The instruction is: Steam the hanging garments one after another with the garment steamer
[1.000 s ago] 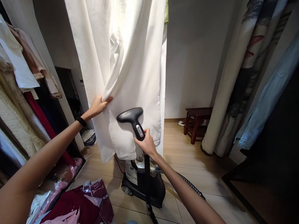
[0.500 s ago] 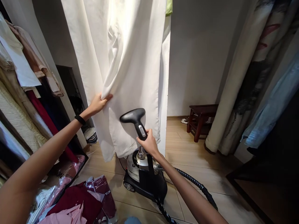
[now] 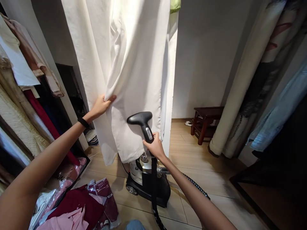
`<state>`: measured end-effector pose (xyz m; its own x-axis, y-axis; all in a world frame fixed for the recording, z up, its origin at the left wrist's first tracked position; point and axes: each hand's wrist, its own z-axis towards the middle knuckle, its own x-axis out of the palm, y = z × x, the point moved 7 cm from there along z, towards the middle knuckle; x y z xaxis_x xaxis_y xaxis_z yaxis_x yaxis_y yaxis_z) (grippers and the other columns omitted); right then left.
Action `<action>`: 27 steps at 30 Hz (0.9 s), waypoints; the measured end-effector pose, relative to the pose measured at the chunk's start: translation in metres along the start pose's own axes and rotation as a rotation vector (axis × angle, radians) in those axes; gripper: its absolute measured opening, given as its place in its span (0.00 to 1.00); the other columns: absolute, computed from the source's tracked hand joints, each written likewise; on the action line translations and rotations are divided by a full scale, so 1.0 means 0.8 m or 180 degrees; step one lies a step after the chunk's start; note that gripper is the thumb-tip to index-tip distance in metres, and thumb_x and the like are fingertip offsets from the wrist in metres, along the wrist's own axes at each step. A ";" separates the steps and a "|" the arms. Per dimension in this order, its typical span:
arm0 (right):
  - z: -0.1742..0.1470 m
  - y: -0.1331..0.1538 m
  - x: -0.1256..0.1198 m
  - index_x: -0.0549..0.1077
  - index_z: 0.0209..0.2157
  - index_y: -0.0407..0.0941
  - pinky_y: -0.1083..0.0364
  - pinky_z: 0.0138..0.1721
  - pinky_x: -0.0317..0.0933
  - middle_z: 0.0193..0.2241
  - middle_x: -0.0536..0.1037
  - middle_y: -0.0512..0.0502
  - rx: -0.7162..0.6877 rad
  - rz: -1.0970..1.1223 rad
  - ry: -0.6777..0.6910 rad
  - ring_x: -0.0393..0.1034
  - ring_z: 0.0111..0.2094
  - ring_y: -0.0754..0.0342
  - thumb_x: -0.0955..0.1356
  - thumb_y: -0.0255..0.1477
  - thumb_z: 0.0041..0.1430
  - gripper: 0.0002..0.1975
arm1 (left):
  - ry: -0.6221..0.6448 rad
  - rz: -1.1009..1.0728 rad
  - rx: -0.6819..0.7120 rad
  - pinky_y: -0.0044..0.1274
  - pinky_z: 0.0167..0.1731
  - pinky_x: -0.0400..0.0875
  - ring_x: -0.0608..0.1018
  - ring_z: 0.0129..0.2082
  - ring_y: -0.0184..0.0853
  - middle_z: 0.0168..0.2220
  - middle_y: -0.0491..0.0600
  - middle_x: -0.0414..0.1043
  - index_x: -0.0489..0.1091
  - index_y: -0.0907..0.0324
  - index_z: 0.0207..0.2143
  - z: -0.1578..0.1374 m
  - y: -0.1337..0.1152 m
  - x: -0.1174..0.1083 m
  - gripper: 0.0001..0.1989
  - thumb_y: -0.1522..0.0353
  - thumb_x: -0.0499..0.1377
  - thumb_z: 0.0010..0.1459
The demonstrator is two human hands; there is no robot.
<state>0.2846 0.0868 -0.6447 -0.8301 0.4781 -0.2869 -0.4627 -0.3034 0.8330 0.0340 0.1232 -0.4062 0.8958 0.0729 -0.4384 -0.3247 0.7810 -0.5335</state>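
Note:
White trousers (image 3: pixel 141 76) hang in front of me, creased along one leg. My left hand (image 3: pixel 102 105), with a black band on its wrist, is closed on the trouser fabric, thumb outside. My right hand (image 3: pixel 154 147) grips the handle of a black garment steamer head (image 3: pixel 140 118). The head lies over the lower trouser leg; whether it presses on the cloth I cannot tell. Below it on the floor stands the steamer base (image 3: pixel 148 187), black with small wheels and a clear tank. A dark hose runs down from the handle past the base.
Clothes hang on the left (image 3: pixel 28 76) and on the right (image 3: pixel 254 95). Folded maroon and pink garments (image 3: pixel 79 204), some in plastic, lie at lower left. A dark red wooden stool (image 3: pixel 206 119) stands by the back wall. Another hose (image 3: pixel 195 185) curves right of the base.
My right hand has moved the steamer head slightly to the right across the trouser leg. The hose now hangs in front of the base. My left hand keeps its hold.

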 end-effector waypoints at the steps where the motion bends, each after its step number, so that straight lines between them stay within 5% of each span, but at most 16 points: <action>1: -0.008 -0.012 0.002 0.53 0.35 0.49 0.52 0.26 0.62 0.27 0.70 0.53 0.0074 -0.0019 0.0021 0.69 0.26 0.49 0.70 0.39 0.45 0.23 | 0.0002 0.0005 0.0014 0.25 0.37 0.69 0.75 0.39 0.38 0.38 0.52 0.74 0.71 0.65 0.43 0.000 0.000 0.000 0.22 0.57 0.57 0.54; 4: -0.015 -0.023 -0.002 0.53 0.36 0.49 0.52 0.25 0.62 0.27 0.70 0.54 0.0167 0.0056 -0.0050 0.68 0.23 0.51 0.70 0.40 0.44 0.23 | 0.0000 0.0072 0.0023 0.24 0.35 0.69 0.74 0.37 0.37 0.36 0.51 0.74 0.71 0.65 0.42 0.001 -0.001 0.000 0.20 0.58 0.57 0.54; 12: 0.048 0.055 -0.060 0.52 0.37 0.49 0.53 0.23 0.64 0.29 0.70 0.55 -0.0145 0.0227 -0.0406 0.68 0.19 0.54 0.71 0.43 0.43 0.27 | -0.0104 0.0042 0.0086 0.24 0.34 0.73 0.76 0.36 0.38 0.34 0.52 0.75 0.72 0.65 0.39 -0.003 -0.006 -0.003 0.23 0.53 0.61 0.52; 17: 0.027 -0.010 -0.071 0.51 0.36 0.49 0.53 0.21 0.64 0.26 0.70 0.56 0.0394 -0.0023 0.0045 0.69 0.18 0.52 0.72 0.40 0.42 0.28 | 0.0083 -0.0136 -0.0027 0.25 0.33 0.75 0.78 0.37 0.40 0.39 0.53 0.77 0.72 0.64 0.43 -0.019 0.003 0.015 0.29 0.56 0.69 0.41; 21: -0.014 -0.078 -0.076 0.52 0.36 0.49 0.53 0.19 0.64 0.23 0.70 0.57 0.0803 0.0002 0.0167 0.69 0.17 0.51 0.73 0.40 0.42 0.28 | 0.0375 0.0010 -0.0592 0.23 0.25 0.71 0.76 0.28 0.37 0.30 0.52 0.77 0.74 0.65 0.33 -0.038 0.038 0.044 0.19 0.59 0.67 0.43; 24: -0.028 -0.095 -0.079 0.51 0.36 0.49 0.53 0.19 0.65 0.22 0.70 0.58 0.0860 0.0358 0.0000 0.70 0.17 0.51 0.73 0.41 0.42 0.29 | 0.0447 0.0185 -0.0884 0.21 0.20 0.63 0.71 0.21 0.31 0.20 0.48 0.70 0.71 0.64 0.23 -0.054 0.065 0.066 0.17 0.57 0.65 0.47; 27: -0.023 -0.085 -0.078 0.51 0.36 0.49 0.53 0.19 0.66 0.24 0.71 0.57 0.0737 0.0500 -0.0175 0.70 0.17 0.52 0.73 0.42 0.42 0.29 | 0.0225 -0.0116 -0.0841 0.21 0.21 0.62 0.71 0.22 0.31 0.19 0.46 0.67 0.70 0.63 0.24 -0.066 0.078 0.086 0.20 0.54 0.58 0.55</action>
<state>0.3621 0.0623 -0.6920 -0.8650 0.4859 -0.1249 -0.2409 -0.1840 0.9529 0.0593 0.1444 -0.5074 0.8879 -0.0030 -0.4599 -0.3689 0.5928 -0.7159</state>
